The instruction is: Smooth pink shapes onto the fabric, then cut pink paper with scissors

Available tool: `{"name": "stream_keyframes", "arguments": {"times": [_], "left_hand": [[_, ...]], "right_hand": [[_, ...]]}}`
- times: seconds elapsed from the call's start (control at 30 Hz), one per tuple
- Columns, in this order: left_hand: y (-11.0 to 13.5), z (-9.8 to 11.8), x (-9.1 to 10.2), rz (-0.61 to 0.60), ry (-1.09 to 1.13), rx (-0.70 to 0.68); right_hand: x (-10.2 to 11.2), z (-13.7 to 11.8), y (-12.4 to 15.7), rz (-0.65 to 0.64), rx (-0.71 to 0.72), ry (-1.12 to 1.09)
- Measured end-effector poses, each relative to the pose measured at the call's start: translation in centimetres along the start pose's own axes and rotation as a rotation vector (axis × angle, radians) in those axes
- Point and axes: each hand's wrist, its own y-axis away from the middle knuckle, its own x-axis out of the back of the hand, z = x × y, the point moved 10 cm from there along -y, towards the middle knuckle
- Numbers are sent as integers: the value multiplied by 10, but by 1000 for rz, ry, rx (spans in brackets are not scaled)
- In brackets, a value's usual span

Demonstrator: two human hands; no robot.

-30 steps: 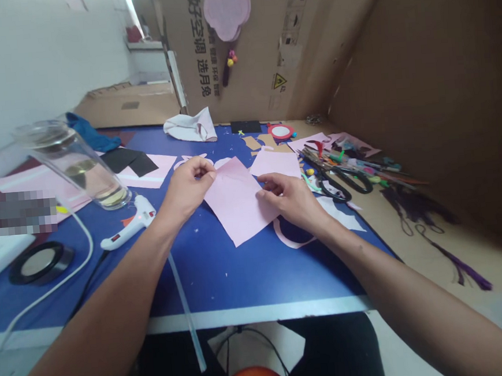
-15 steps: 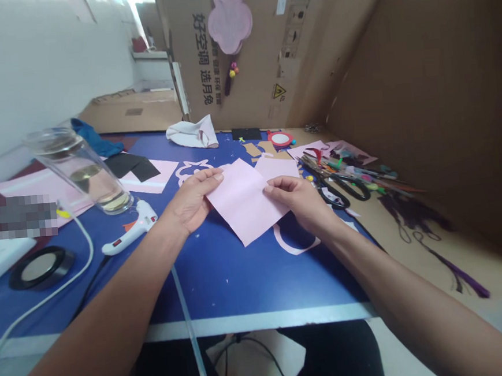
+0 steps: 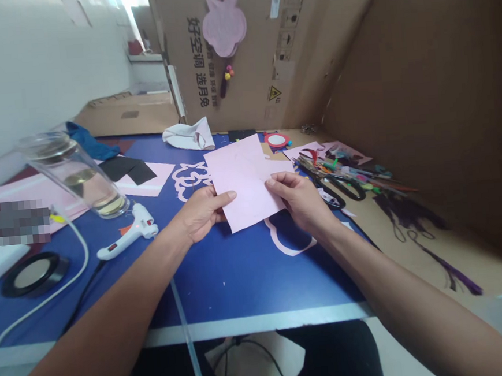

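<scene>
Blue surface [image 3: 250,286], glue gun [image 3: 127,238] at left; fingers [image 3: 226,198] of my left hand [image 3: 198,215] and right hand [image 3: 302,202] pinch pink paper [image 3: 243,174].

The bare left forearm [image 3: 112,303] slants up my head-camera feed from the lower-left corner to the left hand [image 3: 201,214], which pinches, thumb on top pointing right, fingers tucked underneath. I see the bare right forearm [image 3: 397,281] rise from the lower right; the right hand [image 3: 299,198] angles inward, thumb and bent fingers pinching. Both hands are nearly level, apart, near centre. Below, black-trousered thighs [image 3: 334,355] are spread.
</scene>
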Motion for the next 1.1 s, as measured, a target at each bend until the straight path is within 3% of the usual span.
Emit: {"name": "stream_keyframes", "arguments": {"times": [0.27,0.7,0.93,1.1], "left_hand": [[-1,1,5,64,-9,-33],[0,-1,-4,-40,-24,-21],[-1,0,2,9,-18,-42],[-4,7,10,71,18,-88]], "right_hand": [[-1,3,0,-27,-18,42],[3,-4,1,22,-1,-14],[-5,-6,4,-10,-23,-12],[10,-35,2,0,108,295]]}}
